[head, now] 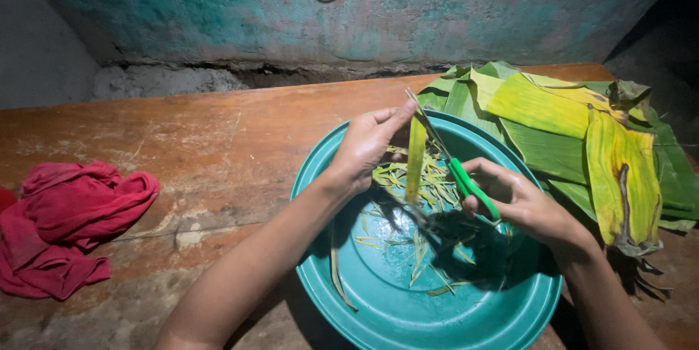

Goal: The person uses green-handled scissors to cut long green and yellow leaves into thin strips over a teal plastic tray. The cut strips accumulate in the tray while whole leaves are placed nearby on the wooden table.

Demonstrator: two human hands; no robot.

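Two hands work over a teal basin [378,306] on the wooden tabletop [218,139]. The left hand [368,146] pinches the top end of a narrow leaf strip [416,160] between thumb and forefinger, so it hangs from the fingers, long axis nearly upright, lower end pointing down into the basin. It looks light, limp and easily torn, best held near its end as here. The right hand [520,204] has its fingers curled through the green handles of scissors [455,171], whose blades point up and away, crossing just right of the strip. Thin cut slivers [408,241] lie below the fingers. Stacked banana leaves [582,139] rest right of the right hand; a red cloth [65,219] sits well left.
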